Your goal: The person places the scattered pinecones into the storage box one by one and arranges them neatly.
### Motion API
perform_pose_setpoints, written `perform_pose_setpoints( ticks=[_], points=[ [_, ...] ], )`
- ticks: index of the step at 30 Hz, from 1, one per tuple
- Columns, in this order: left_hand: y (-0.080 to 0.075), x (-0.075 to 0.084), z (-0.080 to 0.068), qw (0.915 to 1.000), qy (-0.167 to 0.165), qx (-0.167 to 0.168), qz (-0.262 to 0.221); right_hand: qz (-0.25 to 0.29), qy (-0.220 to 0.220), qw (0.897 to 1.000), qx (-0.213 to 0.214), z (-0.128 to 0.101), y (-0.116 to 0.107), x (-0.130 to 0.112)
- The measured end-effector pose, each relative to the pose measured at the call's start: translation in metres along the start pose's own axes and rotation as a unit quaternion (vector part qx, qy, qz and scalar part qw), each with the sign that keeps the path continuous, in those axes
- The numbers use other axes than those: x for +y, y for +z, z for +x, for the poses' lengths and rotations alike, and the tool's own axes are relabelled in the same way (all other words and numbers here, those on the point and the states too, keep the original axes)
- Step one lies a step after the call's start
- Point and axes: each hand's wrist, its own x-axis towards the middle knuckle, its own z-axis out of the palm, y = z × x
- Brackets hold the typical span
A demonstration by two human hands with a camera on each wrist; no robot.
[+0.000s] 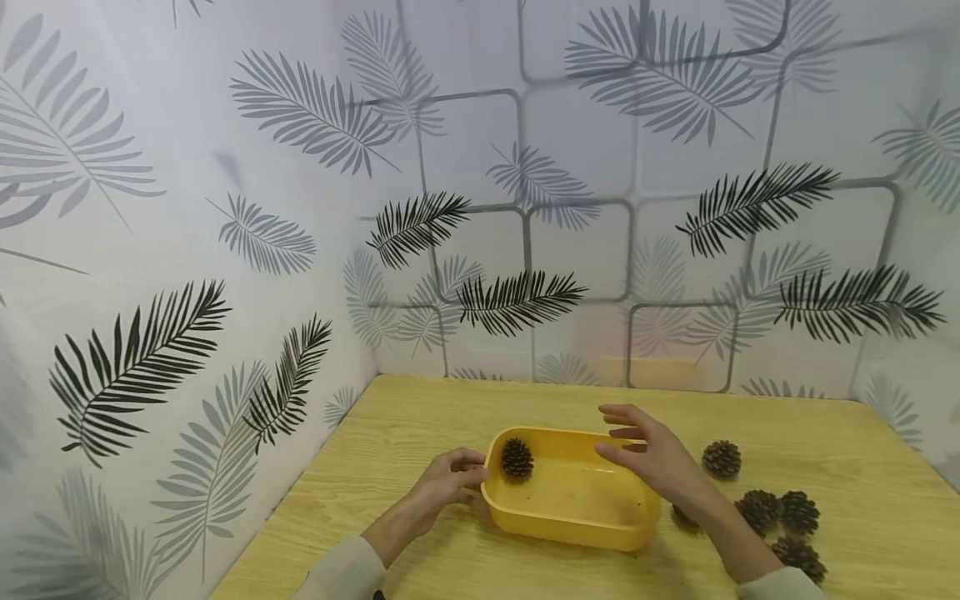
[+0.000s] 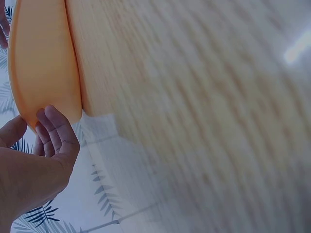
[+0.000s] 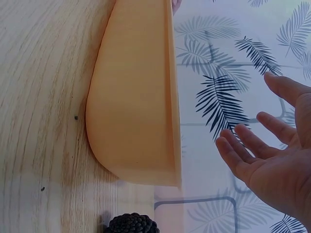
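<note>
A yellow plastic basin (image 1: 570,527) with rounded ends stands on the wooden table, and one brown pine cone (image 1: 517,458) lies inside it at the left end. My left hand (image 1: 448,483) holds that end, thumb at the rim and fingers bent against the outer wall (image 2: 46,63). Above the basin's right side hovers my right hand (image 1: 651,454), its fingers spread and nothing in them. In the right wrist view the right hand (image 3: 272,145) is apart from the basin wall (image 3: 133,97). A pine cone (image 1: 686,518) beside the basin is partly hidden by the right forearm.
Several more pine cones lie to the right of the basin, among them a lone one (image 1: 722,459) farther back and a cluster (image 1: 799,512) nearer. The pale table (image 1: 420,408) ends at a leaf-patterned curtain (image 1: 480,242) behind and at the left.
</note>
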Motion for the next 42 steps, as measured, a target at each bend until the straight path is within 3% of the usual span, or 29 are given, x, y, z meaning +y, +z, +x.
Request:
perform_pose_setpoints(
  ticks=[19, 42],
  points=[
    [-0.001, -0.002, 0.0, 0.9999, 0.007, 0.006, 0.005, -0.005, 0.007, 1.0, 0.0, -0.01, -0.013, -0.002],
    [0.001, -0.001, -0.003, 0.9999, 0.014, -0.001, 0.004, -0.033, 0.097, 0.995, -0.008, -0.021, -0.03, 0.009]
  ],
)
